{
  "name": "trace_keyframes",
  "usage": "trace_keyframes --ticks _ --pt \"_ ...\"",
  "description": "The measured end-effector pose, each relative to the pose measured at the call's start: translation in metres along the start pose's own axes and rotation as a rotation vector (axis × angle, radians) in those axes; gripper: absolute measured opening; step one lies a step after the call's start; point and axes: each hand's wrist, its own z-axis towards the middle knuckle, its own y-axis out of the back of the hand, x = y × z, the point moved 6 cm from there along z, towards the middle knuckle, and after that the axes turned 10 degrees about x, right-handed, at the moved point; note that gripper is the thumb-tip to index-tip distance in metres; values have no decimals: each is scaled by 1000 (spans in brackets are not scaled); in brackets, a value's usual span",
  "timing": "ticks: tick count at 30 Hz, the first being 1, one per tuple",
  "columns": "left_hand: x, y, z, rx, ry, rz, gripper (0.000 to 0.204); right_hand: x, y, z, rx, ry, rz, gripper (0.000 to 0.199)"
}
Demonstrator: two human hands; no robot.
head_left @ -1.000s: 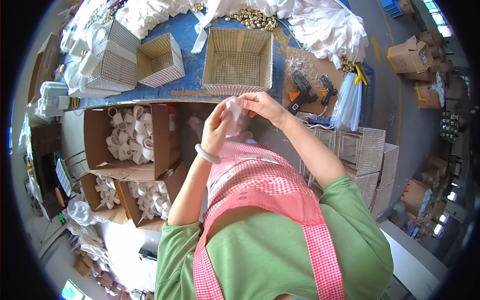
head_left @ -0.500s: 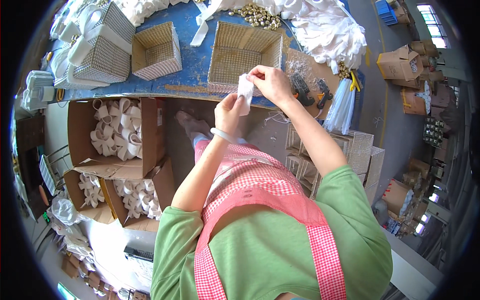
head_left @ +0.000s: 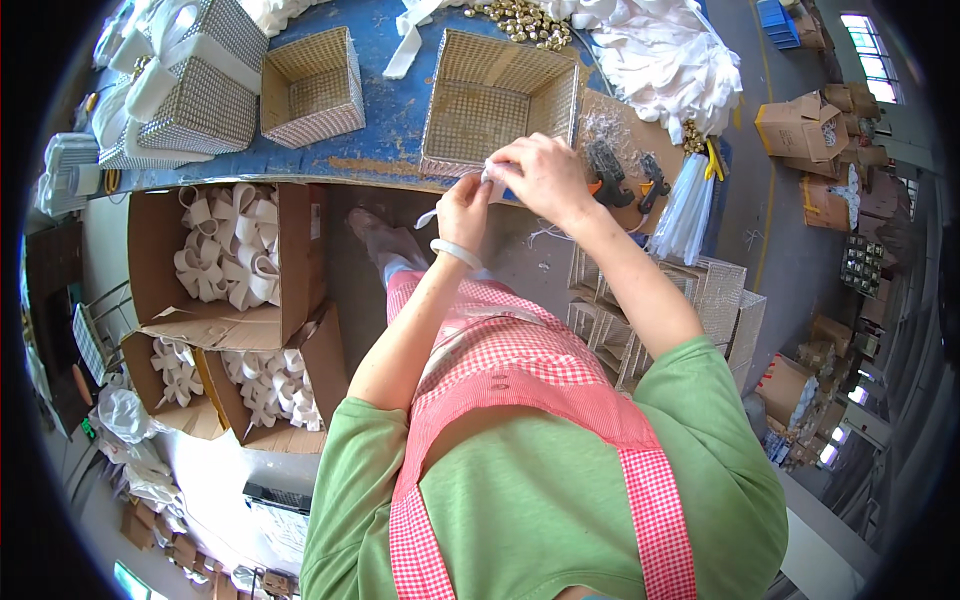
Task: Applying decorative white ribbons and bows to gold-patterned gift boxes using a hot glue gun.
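Note:
A piece of white fabric ribbon [head_left: 427, 218] is pinched between my two hands at the table's front edge, one end hanging out below my left hand. My left hand [head_left: 465, 212] is closed on it, fingertips up. My right hand [head_left: 545, 178] meets it from the right, its fingers closed on the ribbon's upper part. Just behind the hands stands a larger open basket [head_left: 480, 145] with a shiny woven surface. A smaller open basket [head_left: 312, 90] is to its left. My fingers hide most of the ribbon.
Baskets with white bows [head_left: 195, 110] stand at the table's left. Gold bells [head_left: 520, 22] and a white fabric heap [head_left: 660, 65] lie at the back. Two glue guns [head_left: 607, 170] rest right of my hands, beside clear sticks [head_left: 683, 220]. Cartons of bows [head_left: 235, 245] stand lower left.
The ribbon, held up flat before, is now gathered between my fingers with an end trailing left. My right hand has come lower and closer to the left.

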Motion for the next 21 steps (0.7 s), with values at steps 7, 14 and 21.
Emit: trace_keyframes --ticks 7,14,21 --pt "-1 3 1 -24 -48 57 17 8 -15 0 -78 111 -170 10" --pt "15 15 -4 -28 -71 218 17 9 -22 1 -32 110 -247 10" --pt "-25 54 -17 -131 -165 272 13 5 -8 -9 -49 54 -224 14"
